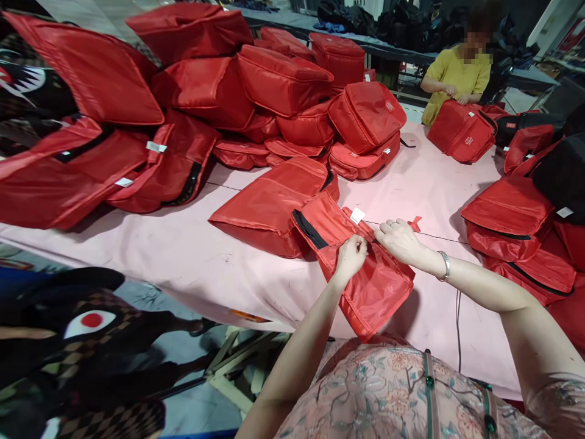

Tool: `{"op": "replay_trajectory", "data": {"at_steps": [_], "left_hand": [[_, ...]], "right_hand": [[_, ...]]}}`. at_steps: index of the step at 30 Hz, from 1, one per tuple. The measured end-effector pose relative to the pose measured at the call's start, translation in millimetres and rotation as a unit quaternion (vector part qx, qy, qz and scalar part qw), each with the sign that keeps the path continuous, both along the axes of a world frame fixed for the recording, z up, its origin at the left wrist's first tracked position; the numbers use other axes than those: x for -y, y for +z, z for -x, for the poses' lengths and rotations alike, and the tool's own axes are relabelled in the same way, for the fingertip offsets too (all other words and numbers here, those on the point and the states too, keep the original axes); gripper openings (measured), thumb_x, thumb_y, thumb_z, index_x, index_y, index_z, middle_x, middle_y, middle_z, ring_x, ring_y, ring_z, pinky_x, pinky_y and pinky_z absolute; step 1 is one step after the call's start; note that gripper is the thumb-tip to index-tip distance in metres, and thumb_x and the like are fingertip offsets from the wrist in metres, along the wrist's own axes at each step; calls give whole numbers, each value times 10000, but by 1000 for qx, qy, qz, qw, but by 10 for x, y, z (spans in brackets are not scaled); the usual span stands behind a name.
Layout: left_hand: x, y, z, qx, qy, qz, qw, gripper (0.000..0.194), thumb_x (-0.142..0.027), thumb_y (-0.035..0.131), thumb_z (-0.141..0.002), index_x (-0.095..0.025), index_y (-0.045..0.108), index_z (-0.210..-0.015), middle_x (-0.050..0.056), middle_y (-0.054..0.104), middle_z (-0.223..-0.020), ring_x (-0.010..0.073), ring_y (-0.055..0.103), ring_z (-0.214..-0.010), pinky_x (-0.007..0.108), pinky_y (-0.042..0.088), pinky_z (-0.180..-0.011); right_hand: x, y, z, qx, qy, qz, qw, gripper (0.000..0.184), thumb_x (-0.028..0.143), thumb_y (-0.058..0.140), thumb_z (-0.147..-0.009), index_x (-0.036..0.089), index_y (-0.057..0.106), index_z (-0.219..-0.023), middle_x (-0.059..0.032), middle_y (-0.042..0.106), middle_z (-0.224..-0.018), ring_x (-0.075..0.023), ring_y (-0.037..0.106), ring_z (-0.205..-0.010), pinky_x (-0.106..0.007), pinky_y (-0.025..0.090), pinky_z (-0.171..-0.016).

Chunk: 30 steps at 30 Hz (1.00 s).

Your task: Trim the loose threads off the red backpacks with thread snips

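A red fabric bag [381, 296] lies partly unfolded in front of me, with a black zipper strip along its far left edge and a white label [357, 216] at its far side. My left hand [351, 255] is closed on the middle of the bag, its fingers pinched together. Just to the right, my right hand [398, 241] is closed at the bag's right edge, with a ring on one finger. What exactly lies between the fingertips is too small to make out. Another red bag [265, 207] rests directly behind and left, touching this one.
Stacked red bags [286, 79] fill the back and left of the pink-covered table [256, 292]. More red bags [507, 210] and black ones sit at the right. A red scrap [415, 224] lies beside my right hand. Across the table, a person in yellow [457, 76] handles a red bag.
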<state>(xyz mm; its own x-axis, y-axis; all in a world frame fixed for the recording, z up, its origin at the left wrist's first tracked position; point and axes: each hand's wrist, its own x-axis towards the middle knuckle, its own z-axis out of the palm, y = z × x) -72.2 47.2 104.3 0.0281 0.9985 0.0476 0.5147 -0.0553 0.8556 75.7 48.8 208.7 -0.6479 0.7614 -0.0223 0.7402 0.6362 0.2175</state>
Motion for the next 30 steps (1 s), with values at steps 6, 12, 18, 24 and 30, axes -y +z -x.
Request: {"op": "replay_trajectory", "data": {"at_steps": [6,12,18,24,30], "left_hand": [[7,2,3,18,-6,14,1000,98,-231,423,-817,-196,477,-743,-15,591,-696,126,637,-636,230,455,-623],[8,19,-19,46,-10,7,999,88,-234,429,-806,-200,456,-730,-12,569,-675,131,621,-635,238,454,-609],[444,250,201,230,-97,38,968,140,-311,470,-814,-181,477,-763,-12,558,-663,107,576,-602,232,467,-601],[917,191,1100,211,-2,92,973,282,-448,532,-780,-169,518,-741,9,557,-622,136,539,-607,271,463,-615],[984,-35,1745,-113,275,51,953,477,-355,595,-710,-139,537,-1131,201,450,-1287,313,526,-1077,477,431,-884]], "right_hand": [[-37,-30,-31,-6,-5,3,1000,229,120,342,-918,111,566,-966,-133,593,-878,-216,524,-854,-311,302,-692],[-77,-34,2,-25,-12,12,1000,215,119,366,-907,118,580,-933,-136,606,-864,-211,530,-843,-306,311,-691],[-45,-176,-282,-184,-57,-8,981,143,221,453,-898,165,585,-896,-81,621,-827,-206,547,-783,-307,358,-687],[183,-632,-788,-441,-126,78,885,176,320,518,-863,192,561,-977,-71,628,-931,-191,577,-813,-308,448,-714],[503,-867,-919,-573,-229,153,772,320,425,531,-834,194,546,-1055,-72,604,-1008,-185,577,-869,-335,475,-757]]}}
